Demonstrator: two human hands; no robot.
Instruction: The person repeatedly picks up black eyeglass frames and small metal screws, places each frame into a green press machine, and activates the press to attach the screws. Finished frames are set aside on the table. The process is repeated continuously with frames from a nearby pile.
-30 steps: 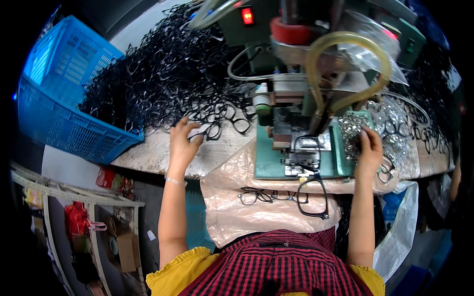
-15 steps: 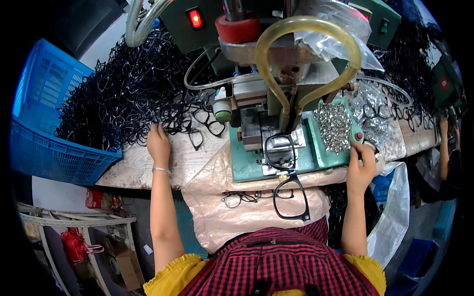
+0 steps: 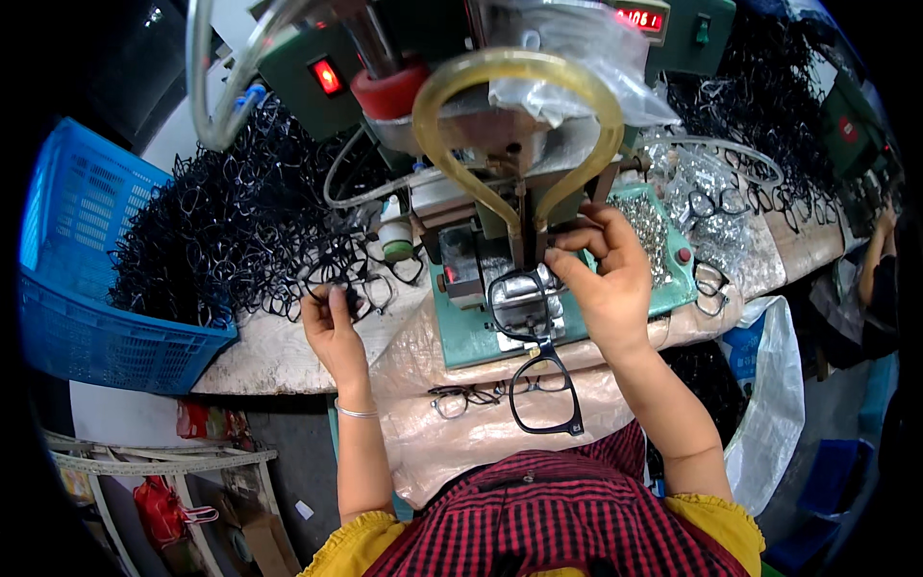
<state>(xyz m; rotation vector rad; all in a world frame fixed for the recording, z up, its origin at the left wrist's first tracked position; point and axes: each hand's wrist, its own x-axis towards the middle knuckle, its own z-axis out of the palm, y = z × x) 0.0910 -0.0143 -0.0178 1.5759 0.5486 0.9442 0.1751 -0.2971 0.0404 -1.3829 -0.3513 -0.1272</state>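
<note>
My right hand point(image 3: 604, 279) is at the press machine point(image 3: 500, 192), its fingers pinching near the die where a black eyeglass frame point(image 3: 538, 356) sits, one lens rim hanging off the green base point(image 3: 461, 337). What the fingertips hold is too small to tell. My left hand point(image 3: 332, 322) lies at the edge of a big heap of black eyeglass frames point(image 3: 240, 240), fingers closed on one frame from it. A pale rubber tube point(image 3: 519, 125) loops over the machine head.
A blue plastic basket point(image 3: 87, 279) stands at the left table edge. More frames point(image 3: 471, 394) lie on plastic sheeting in my lap area. Small metal parts point(image 3: 654, 226) and further frames point(image 3: 760, 115) fill the right side. Another person's arm point(image 3: 880, 250) shows at far right.
My right hand has risen from the table's right edge to the machine's die. My left hand stays at the heap, now gripping a frame. The view has shifted closer.
</note>
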